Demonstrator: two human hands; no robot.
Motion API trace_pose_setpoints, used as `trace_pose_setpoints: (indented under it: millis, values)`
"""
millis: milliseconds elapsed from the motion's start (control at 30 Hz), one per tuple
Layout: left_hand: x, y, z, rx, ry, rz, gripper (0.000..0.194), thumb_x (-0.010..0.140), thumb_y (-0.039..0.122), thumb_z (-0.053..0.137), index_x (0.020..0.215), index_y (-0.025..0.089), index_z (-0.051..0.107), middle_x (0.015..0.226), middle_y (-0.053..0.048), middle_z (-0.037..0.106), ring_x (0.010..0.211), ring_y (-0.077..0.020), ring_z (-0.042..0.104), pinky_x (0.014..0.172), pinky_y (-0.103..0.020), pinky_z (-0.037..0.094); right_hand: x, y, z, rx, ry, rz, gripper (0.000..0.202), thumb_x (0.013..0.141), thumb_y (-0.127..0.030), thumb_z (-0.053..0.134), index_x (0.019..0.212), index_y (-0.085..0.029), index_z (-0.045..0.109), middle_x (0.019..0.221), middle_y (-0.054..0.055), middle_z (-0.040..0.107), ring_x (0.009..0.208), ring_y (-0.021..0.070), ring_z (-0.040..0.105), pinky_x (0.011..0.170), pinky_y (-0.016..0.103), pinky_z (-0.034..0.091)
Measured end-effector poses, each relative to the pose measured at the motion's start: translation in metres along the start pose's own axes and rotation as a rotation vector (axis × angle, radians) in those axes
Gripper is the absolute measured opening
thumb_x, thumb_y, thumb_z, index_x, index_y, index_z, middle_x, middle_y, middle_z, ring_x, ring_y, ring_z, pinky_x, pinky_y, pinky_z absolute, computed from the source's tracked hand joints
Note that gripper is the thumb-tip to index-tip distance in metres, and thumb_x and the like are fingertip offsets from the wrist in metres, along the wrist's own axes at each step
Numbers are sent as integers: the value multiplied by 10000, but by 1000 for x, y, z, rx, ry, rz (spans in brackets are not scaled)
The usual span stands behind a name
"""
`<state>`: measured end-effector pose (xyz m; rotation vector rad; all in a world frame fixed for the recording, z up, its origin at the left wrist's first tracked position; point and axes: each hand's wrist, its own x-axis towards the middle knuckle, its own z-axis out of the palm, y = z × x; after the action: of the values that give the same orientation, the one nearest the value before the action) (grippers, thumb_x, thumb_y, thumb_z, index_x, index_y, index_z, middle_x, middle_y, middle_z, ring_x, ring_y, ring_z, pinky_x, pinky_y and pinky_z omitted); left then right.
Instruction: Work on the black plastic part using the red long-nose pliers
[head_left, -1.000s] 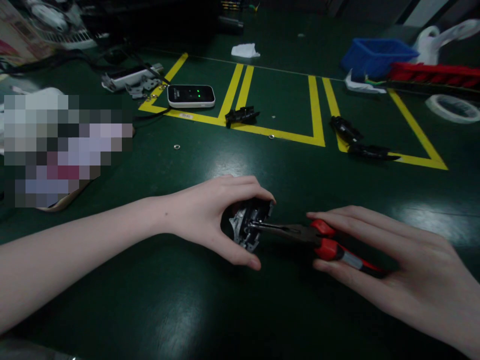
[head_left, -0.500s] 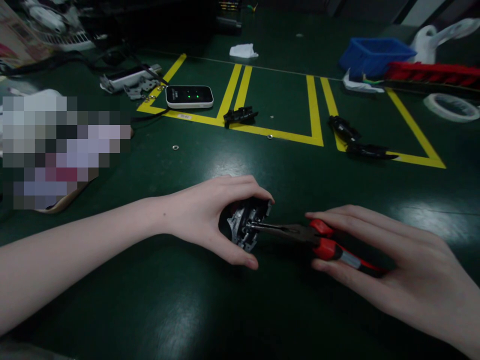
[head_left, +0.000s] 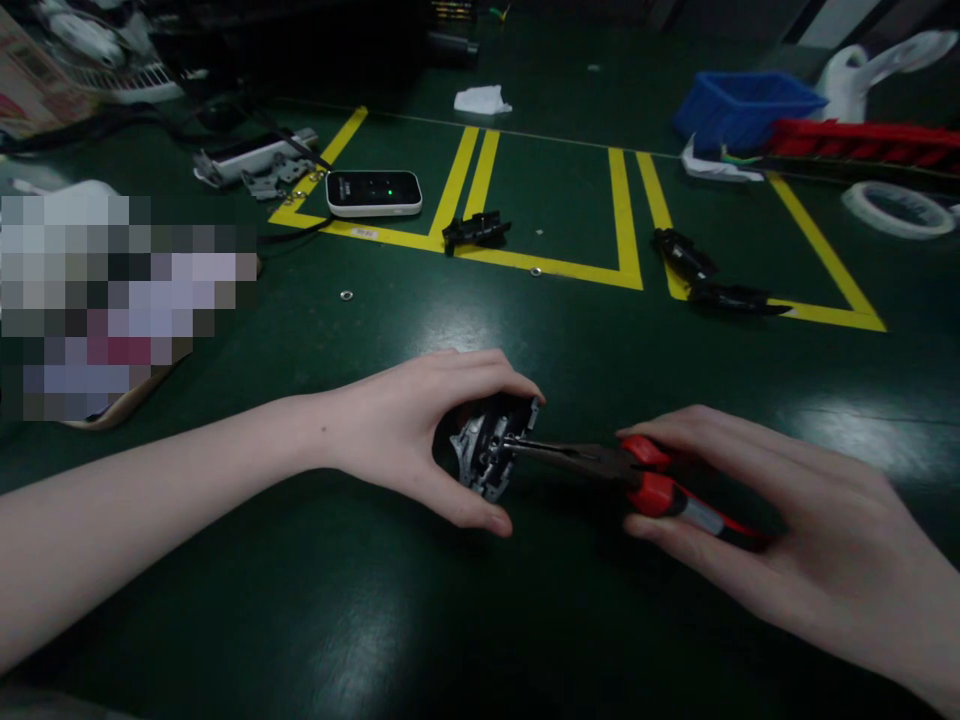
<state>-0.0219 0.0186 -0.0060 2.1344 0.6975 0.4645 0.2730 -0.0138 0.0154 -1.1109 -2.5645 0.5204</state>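
My left hand [head_left: 420,430] is wrapped round a small black and silver mechanical part [head_left: 487,450], thumb on the near side and fingers on the far side. My right hand [head_left: 780,540] grips a pair of long-nose pliers [head_left: 592,460] by its red handles. The pliers' jaws point left, and their tips are at the open face of the part. Whether the tips pinch something small there I cannot tell. Part of the piece's left side is hidden by my left hand.
Yellow tape outlines [head_left: 555,267] mark the green table. Around them lie a white-edged device [head_left: 374,194], black plastic pieces [head_left: 476,232], more black pieces [head_left: 739,297], a small metal ring [head_left: 346,296], a tape roll [head_left: 898,210] and a blue bin [head_left: 750,108].
The plier tips have shifted slightly against the part, which looks turned a little. The whole view has slid slightly. Both hands keep their holds.
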Motion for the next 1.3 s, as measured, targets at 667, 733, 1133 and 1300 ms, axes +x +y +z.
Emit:
trace_pose_setpoints:
  millis: [667, 733, 1133, 1300]
  values:
    - [0, -1, -1, 67, -40, 4, 698, 731, 518, 802, 1290, 183, 552, 1213, -82, 636, 1067, -264, 594, 896, -351, 446, 0, 2, 4, -170, 0, -62, 318, 862, -506, 619, 1029, -239, 580, 871, 71, 659, 674, 229, 645, 491, 339, 509]
    - [0, -1, 0, 74, -37, 6, 701, 738, 530, 795, 1290, 178, 547, 1217, -88, 633, 1073, -265, 592, 899, -353, 447, 0, 2, 5, -161, -13, -53, 282, 854, -451, 627, 1038, -243, 575, 882, 71, 657, 677, 231, 646, 491, 340, 506]
    - [-2, 2, 1, 120, -36, 20, 719, 759, 583, 751, 1307, 167, 545, 1235, -108, 630, 1073, -276, 607, 896, -356, 473, 1, 0, 6, -64, -96, -11, 237, 889, -446, 603, 997, -240, 554, 833, 29, 622, 640, 183, 632, 479, 293, 495]
    - [-1, 1, 1, 92, -48, -6, 690, 769, 603, 733, 1281, 173, 560, 1224, -103, 635, 1083, -275, 601, 914, -368, 470, 1, 1, 7, -35, -132, 47, 216, 877, -414, 623, 1005, -254, 554, 853, 21, 618, 664, 179, 626, 490, 293, 495]
